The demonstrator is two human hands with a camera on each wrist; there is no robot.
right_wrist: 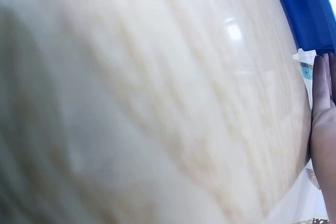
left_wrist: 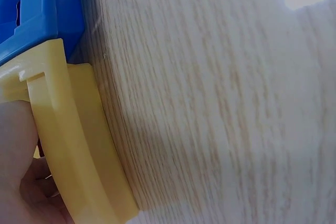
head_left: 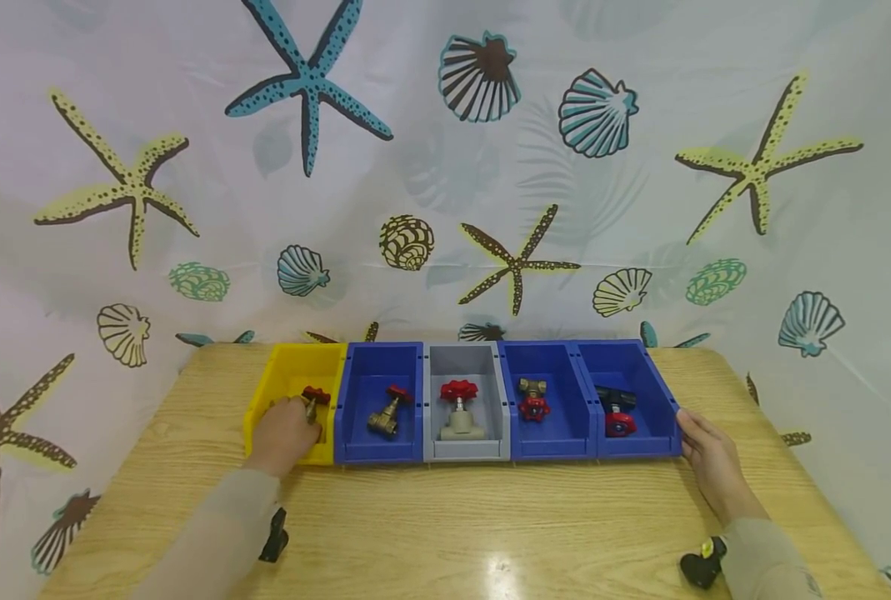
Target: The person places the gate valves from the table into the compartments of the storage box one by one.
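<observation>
My left hand [head_left: 286,429] reaches over the front of the yellow bin [head_left: 261,392] at the row's left end. Its fingers are curled round a brass valve with a red handwheel [head_left: 316,395], mostly hidden by the hand. In the left wrist view the curled fingers [left_wrist: 44,187] show behind the bin's front lip [left_wrist: 63,129]. At the other end, my right hand [head_left: 711,454] rests its fairly straight fingers against the outer side of the rightmost blue bin [head_left: 663,400]. The right wrist view shows those fingers [right_wrist: 321,85] at the blue wall [right_wrist: 310,14].
Between the hands, a brass valve [head_left: 387,417] lies in a blue bin, a beige valve with red wheel [head_left: 460,417] in the grey bin, and another brass valve [head_left: 533,398] beyond. A black valve [head_left: 616,404] lies in the rightmost bin. The wooden table [head_left: 475,525] meets a patterned cloth behind.
</observation>
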